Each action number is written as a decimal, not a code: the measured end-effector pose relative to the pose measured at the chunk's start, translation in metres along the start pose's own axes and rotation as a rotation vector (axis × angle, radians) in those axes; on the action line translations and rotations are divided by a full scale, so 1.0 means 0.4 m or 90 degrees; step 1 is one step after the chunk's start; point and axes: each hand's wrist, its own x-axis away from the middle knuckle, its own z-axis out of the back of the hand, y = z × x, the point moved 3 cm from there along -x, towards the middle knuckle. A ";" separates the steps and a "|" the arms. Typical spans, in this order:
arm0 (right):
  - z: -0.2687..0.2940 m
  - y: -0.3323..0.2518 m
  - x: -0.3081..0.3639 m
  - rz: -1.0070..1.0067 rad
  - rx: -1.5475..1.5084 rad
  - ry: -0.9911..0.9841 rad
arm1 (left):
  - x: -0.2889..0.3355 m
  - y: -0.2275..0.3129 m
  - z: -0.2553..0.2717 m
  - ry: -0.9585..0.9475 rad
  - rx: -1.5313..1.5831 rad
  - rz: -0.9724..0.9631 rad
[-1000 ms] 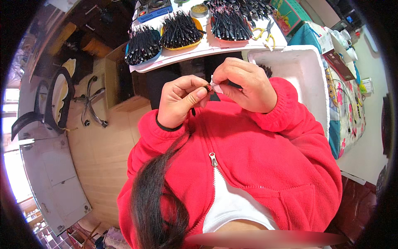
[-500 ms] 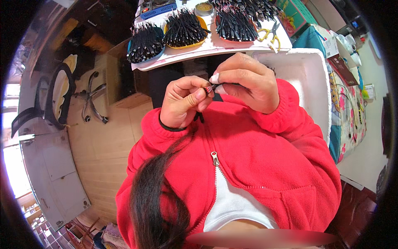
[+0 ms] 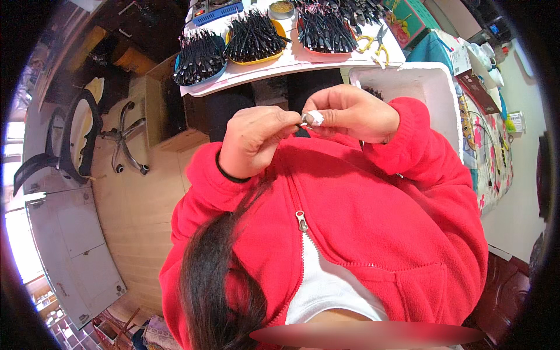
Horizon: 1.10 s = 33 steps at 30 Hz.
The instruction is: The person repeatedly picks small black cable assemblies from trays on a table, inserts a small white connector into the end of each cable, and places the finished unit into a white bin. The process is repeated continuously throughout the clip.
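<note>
The head-worn fisheye camera looks steeply down from close above the red fleece zip-up jacket [image 3: 361, 233], facing the white worktop [image 3: 294, 60] at the far side; its wide round view also takes in pale tan floor [image 3: 151, 227] left and a white rectangular box [image 3: 423, 87] right.

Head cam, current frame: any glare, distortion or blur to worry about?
In the head view, glare burns out part of the left rim; the white table has a bowed near edge, and the corners go black; a reddish blurred patch covers the bottom edge; left hand and right hand look fairly sharp, but detail at their meeting fingertips is too small to tell.
</note>
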 end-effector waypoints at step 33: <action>-0.040 -0.072 0.016 0.745 0.645 0.229 | 0.038 -0.060 -0.102 0.088 1.081 0.324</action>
